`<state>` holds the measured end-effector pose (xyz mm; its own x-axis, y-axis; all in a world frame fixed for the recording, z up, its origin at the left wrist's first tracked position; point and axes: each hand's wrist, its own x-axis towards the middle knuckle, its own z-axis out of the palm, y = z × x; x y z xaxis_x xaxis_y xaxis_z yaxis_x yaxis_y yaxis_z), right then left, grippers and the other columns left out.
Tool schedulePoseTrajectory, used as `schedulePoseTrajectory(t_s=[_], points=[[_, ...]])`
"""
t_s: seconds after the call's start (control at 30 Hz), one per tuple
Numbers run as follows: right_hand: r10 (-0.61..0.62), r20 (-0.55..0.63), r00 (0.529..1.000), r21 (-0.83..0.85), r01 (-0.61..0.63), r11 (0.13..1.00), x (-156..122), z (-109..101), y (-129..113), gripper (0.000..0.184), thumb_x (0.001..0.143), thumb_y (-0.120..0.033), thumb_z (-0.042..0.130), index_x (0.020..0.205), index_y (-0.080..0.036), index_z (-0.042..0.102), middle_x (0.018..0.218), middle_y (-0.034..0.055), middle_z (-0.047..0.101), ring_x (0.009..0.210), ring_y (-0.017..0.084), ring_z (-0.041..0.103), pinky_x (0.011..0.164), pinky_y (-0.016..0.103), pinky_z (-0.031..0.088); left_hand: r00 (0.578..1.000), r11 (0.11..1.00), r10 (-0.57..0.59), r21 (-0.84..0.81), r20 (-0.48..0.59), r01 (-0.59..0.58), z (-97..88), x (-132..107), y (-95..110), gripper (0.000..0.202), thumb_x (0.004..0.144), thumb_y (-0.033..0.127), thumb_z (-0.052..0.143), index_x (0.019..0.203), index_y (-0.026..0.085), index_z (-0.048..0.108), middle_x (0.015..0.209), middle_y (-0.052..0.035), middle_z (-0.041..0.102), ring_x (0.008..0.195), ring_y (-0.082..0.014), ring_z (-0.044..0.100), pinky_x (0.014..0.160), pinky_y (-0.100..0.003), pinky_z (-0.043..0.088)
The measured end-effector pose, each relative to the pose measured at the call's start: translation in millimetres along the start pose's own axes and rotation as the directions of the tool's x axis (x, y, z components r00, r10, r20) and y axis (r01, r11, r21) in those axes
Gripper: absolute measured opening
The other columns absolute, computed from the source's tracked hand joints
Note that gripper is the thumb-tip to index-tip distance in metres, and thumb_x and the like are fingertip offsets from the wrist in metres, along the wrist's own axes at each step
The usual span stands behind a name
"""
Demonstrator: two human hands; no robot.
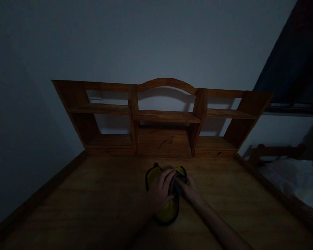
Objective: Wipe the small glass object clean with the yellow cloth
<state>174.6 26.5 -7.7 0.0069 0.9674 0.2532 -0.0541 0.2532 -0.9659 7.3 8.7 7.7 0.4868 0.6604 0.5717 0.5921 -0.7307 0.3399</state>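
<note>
Our left grip (160, 191) closes over the left side of a dark object (175, 185), and our right grip (190, 187) pinches its right side, thumb in front, the other fingers mostly hidden. Our hands and the dimness cover so much of it that we cannot tell what it is. Beneath and around it, a yellow piece with black edging (169, 212) lies on the table (106, 194), partly under our left hand. Just beyond, a wooden shelf unit (167, 116) with an arched top rail blocks the table's far side. Behind it rises the pale wall (156, 41), a socket (95, 95) showing through the upper left opening. To the right, past the table's raised edge, we see rumpled white fabric (289, 180).
</note>
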Motion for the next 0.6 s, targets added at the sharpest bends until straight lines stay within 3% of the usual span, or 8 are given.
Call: schedulePoseTrajectory(t_s=[0.23,0.43,0.6], points=[[0.097,0.023,0.995,0.095,-0.099,0.991,-1,-1,1,0.035,0.067,-0.030,0.073,0.099,-0.021,0.061,0.098,0.0018,0.068,0.091,0.021,0.062,0.086,0.035,0.048,0.995,0.990,0.090,0.103,0.032,-0.092,-1.7,-1,-2,0.076,0.083,0.052,0.050,0.143,0.018,0.017,0.138,-0.0144,0.039,0.127,-0.0284,0.038,0.102,-0.040,0.036],[0.103,0.096,0.990,0.092,-0.112,0.989,-2,1,-15,0.047,0.062,-0.026,0.076,0.105,-0.023,0.056,0.103,0.0027,0.067,0.095,0.023,0.062,0.088,0.037,0.049,0.993,0.987,0.105,0.115,0.055,-0.111,-3.2,-2,-4,0.075,0.084,0.052,0.049,0.143,0.019,0.017,0.138,-0.0128,0.039,0.127,-0.0265,0.038,0.104,-0.039,0.034],[0.116,0.119,0.986,0.041,-0.122,0.992,-4,2,-15,0.063,0.061,-0.020,0.075,0.117,-0.021,0.047,0.105,0.0042,0.065,0.096,0.022,0.062,0.088,0.037,0.049,0.998,0.999,-0.015,0.045,0.066,0.012,-3.3,0,-7,0.081,0.077,0.043,0.063,0.141,0.020,0.020,0.140,-0.0110,0.036,0.128,-0.0265,0.036,0.102,-0.039,0.037]])
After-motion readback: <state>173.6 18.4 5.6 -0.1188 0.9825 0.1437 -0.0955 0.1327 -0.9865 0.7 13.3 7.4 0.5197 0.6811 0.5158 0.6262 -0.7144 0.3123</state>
